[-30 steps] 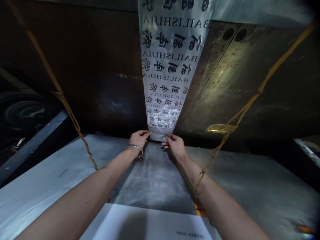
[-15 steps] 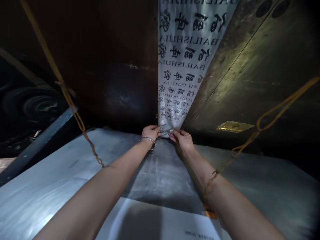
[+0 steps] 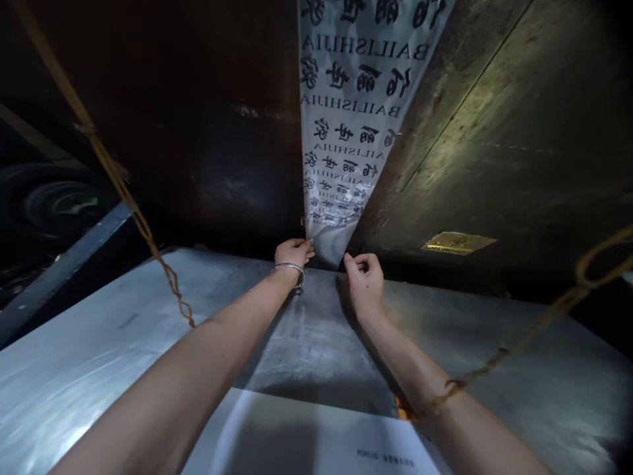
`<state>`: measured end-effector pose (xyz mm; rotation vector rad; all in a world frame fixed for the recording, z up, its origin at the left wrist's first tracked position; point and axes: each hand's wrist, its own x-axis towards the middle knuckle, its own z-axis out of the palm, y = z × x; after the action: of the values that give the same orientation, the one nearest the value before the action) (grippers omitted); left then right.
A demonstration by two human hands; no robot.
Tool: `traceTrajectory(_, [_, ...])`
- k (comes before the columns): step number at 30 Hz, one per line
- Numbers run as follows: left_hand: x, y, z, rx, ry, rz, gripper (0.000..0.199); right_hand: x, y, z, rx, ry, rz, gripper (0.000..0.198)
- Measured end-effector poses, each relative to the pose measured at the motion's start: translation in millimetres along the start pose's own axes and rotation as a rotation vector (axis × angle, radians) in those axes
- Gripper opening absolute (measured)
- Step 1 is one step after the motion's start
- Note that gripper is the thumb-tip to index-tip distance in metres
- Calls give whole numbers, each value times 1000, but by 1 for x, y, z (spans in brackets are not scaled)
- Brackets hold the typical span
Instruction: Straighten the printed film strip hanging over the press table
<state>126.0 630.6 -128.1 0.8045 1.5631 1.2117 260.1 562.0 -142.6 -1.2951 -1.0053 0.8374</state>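
Note:
A long strip of printed plastic film (image 3: 346, 122) runs down from the top of the view, narrowing with distance, with dark mirrored lettering. Its lower end lies at the far edge of a grey metal table (image 3: 306, 323). My left hand (image 3: 293, 253), a silver bracelet on its wrist, pinches the film's lower left edge. At the lower right edge is my right hand (image 3: 364, 277), thumb and fingers curled together at the film's border; the exact contact is hard to see.
A white printed sheet (image 3: 297, 435) lies at the table's near edge. Orange cords (image 3: 123, 178) hang at left, and another cord (image 3: 534, 326) crosses my right forearm. Dark machine panels rise behind, one bearing a gold label (image 3: 459, 243). A blue-grey bar (image 3: 74, 264) slants at left.
The folded, bunched lower end of the film now hangs flatter. My right hand has moved slightly right, away from my left, to the film's border. The view has shifted slightly.

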Motion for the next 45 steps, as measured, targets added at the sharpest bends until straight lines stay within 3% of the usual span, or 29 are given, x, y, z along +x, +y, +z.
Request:
traceTrajectory(4, [1, -1, 1, 1, 3, 20, 9, -3, -23, 15, 167, -291, -9, 28])
traceTrajectory(7, [2, -2, 2, 0, 0, 35, 9, 13, -29, 25, 144, -381, -20, 29])
traceTrajectory(12, [2, -1, 0, -13, 24, 58, 10, 37, -25, 25, 106, -325, 122, 35])
traceTrajectory(17, [-8, -1, -8, 3, 70, 50, 12, 39, -23, 23, 107, -316, 129, 32])
traceTrajectory(25, [-13, 1, 3, 10, -97, 75, 18, 40, -24, 22, 85, -306, 148, 32])
traceTrajectory(33, [-14, -2, -4, 46, -30, 55, 14, 36, -26, 16, 77, -301, 185, 27])
traceTrajectory(39, [-18, 0, 7, 40, -109, 115, 18, 40, -27, 18, 77, -287, 209, 29])
traceTrajectory(45, [-14, -2, 7, 53, -112, 118, 21, 37, -28, 15, 75, -281, 229, 29])
